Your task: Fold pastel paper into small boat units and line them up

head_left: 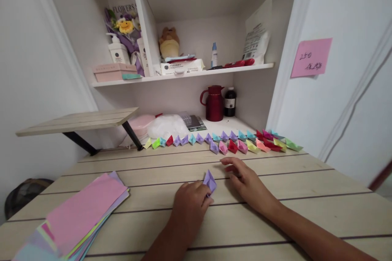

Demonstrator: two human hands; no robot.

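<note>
Work at a plank-patterned counter (pixel 147 197), seen from above. The left hand (pixel 190 202) pinches the lower end of a purple paper boat (pixel 210 181) between thumb and fingers; the boat stands tilted, its point upward, near the middle of the counter. The right hand (pixel 243 178), its fingers loosely curled and apart, holds nothing and lies just to the right of the boat, not touching it. Along the rear edge, two rows of folded paper boats (pixel 232 147) in purple, blue, red, pink, yellow and green; the front row occupies only the right-hand portion. At left, a fanned stack of paper sheets (pixel 87 212), pink uppermost, with a raised wooden shelf (pixel 79 121) on black brackets behind it. Beyond the rows, a white plastic bag (pixel 168 126), a dark red jug (pixel 214 104) and, touching or just beside it, a dark bottle (pixel 230 102). On the right wall, a handwritten pink note (pixel 311 58).
</note>
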